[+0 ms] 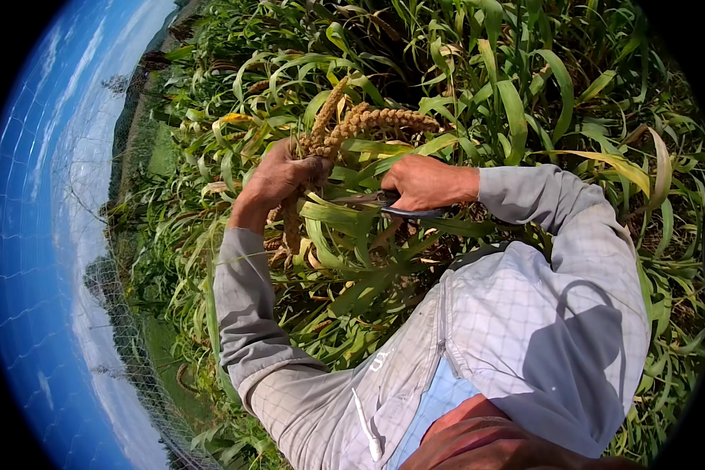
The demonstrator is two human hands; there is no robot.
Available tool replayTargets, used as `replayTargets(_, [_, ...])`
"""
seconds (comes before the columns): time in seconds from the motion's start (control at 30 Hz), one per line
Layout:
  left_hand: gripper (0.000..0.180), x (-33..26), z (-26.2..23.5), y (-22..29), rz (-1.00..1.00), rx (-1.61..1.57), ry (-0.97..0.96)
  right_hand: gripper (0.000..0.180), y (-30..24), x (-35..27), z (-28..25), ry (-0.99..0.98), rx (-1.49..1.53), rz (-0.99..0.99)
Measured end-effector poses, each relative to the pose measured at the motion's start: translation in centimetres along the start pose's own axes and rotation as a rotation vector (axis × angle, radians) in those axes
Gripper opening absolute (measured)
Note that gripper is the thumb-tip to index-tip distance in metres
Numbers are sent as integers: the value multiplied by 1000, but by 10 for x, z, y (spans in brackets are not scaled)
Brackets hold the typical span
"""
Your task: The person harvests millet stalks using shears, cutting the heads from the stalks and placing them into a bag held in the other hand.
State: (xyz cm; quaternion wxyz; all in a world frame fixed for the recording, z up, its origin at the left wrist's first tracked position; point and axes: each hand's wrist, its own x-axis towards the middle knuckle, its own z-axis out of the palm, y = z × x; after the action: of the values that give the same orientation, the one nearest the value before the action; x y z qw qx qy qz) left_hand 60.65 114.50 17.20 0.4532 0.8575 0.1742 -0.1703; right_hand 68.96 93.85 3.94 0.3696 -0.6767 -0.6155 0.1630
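My left hand (282, 174) is closed round several ripe tan millet heads (376, 119). Their lumpy spikes stick out past my thumb, and some hang below the fist. To the right, my right hand (432, 182) grips a pair of scissors (415, 211) with a dark handle. Their metal blades point at the stems and leaves just below my left hand. Leaves partly cover the blades, so I cannot tell whether they touch a stem. Long green leaves (345, 223) lie between my two hands.
Dense millet plants (517, 110) with green and yellowing leaves surround me on all sides. A thin mesh net (78, 196) spans the left side, against sky and a distant hillside. A white pen-like stick (366, 423) hangs on my light jacket (517, 313).
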Motion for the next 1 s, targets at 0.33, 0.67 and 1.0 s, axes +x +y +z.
replayTargets(0.33, [25,34,7,5,414,-253,239,35,6,-41,-5,95,574,296])
replayTargets(0.67, [29,27,-10,65,595,27,93,41,16,-41,-35,66,164,277])
replayTargets(1.0, [31,22,-18,69,545,100,87,40,11,-32,-44,260,-2,208])
